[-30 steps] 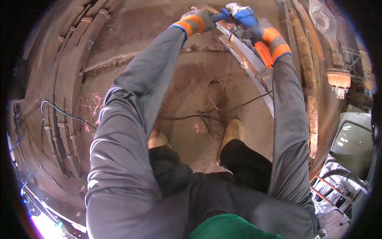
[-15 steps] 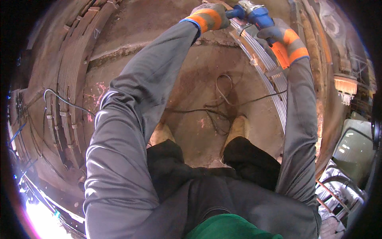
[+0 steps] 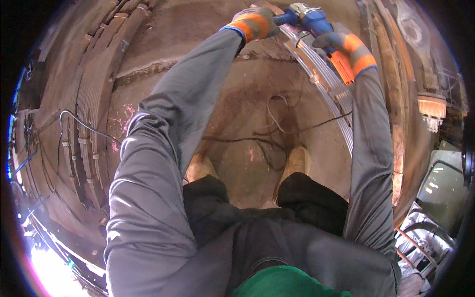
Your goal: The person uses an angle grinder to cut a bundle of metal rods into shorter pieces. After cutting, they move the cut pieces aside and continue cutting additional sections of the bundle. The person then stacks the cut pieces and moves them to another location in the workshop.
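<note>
A blue angle grinder [image 3: 314, 22] with an orange rear part is held in both hands at the top of the view. My left hand [image 3: 256, 24], in a grey and orange glove, is closed round its blue side handle. My right hand [image 3: 344, 45], gloved alike, grips the body near the orange part. Beneath the grinder runs a long curved stack of metal strips, like a leaf spring [image 3: 324, 74], with clamps along it. The grinder's disc and its contact with the metal are hidden from me.
A dark cable [image 3: 277, 141] loops across the brown floor near my shoes [image 3: 297, 161]. More strip stacks [image 3: 91, 104] lie at the left. Along the right stand wooden beams [image 3: 391, 74], an orange-topped brush-like thing [image 3: 432, 105] and a glass-like panel [image 3: 442, 183].
Both hands and the grinder have shifted slightly to the left together. The grip of each hand looks the same.
</note>
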Demonstrator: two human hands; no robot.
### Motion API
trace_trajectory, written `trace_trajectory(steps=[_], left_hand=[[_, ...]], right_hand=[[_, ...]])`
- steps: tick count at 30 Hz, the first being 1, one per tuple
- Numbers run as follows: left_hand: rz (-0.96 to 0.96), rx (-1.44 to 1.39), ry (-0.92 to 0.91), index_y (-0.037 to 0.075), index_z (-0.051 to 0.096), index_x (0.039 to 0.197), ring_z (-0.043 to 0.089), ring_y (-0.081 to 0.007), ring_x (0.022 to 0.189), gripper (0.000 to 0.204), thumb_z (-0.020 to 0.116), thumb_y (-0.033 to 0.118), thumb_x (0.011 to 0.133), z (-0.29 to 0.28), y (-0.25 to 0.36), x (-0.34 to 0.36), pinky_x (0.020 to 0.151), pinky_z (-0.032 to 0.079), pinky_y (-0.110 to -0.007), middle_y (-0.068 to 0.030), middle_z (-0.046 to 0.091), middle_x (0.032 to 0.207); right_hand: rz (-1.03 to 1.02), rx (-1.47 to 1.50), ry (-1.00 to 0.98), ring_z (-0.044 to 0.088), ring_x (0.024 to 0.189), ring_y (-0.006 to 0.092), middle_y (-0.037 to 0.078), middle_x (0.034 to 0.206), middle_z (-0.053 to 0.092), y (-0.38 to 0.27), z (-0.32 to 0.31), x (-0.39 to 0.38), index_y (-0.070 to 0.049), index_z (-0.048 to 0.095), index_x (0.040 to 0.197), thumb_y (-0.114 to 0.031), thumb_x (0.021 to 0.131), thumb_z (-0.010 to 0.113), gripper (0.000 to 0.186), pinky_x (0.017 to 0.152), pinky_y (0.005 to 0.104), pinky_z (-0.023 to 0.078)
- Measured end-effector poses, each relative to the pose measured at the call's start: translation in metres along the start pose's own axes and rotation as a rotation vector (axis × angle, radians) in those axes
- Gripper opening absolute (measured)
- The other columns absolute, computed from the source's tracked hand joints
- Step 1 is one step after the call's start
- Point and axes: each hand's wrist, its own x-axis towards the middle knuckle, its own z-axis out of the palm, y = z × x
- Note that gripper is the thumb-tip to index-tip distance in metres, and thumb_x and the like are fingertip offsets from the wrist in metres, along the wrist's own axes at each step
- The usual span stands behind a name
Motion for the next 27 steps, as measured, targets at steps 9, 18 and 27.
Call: trace_trajectory(steps=[9,18,27], left_hand=[[0.161,-0.003,0.14,0.023,0.067,0.122,0.071,-0.0306,0.088,0.041,0.061,0.036,0.083,0.019,0.036,0.037,0.082,0.055,-0.042,-0.0114,0.074,0.096],[0.147,-0.044,0.004,0.017,0.072,0.111,0.071,-0.0299,0.087,0.04,0.063,0.04,0.078,0.026,0.003,0.08,0.08,0.055,-0.042,-0.0123,0.074,0.09],[0.085,-0.089,-0.014,0.016,0.072,0.108,0.071,-0.0272,0.076,0.038,0.064,0.037,0.077,0.02,0.009,0.047,0.073,0.055,-0.04,-0.0109,0.072,0.084]], right_hand=[[0.079,0.099,0.094,0.065,0.066,0.0203,0.007,0.079,0.069,0.049,-0.023,0.006,-0.009,0.072,0.089,-0.03,0.058,0.084,0.038,0.062,0.0355,0.054],[0.134,-0.105,0.24,0.07,0.081,0.027,0.014,0.093,0.072,0.037,0.0,0.035,-0.002,0.073,0.098,-0.038,0.049,0.088,0.063,0.075,0.039,0.055],[0.033,0.003,0.134,0.068,0.075,0.0276,0.014,0.089,0.071,0.032,-0.008,0.02,0.0,0.07,0.099,-0.03,0.049,0.089,0.061,0.069,0.0379,0.055]])
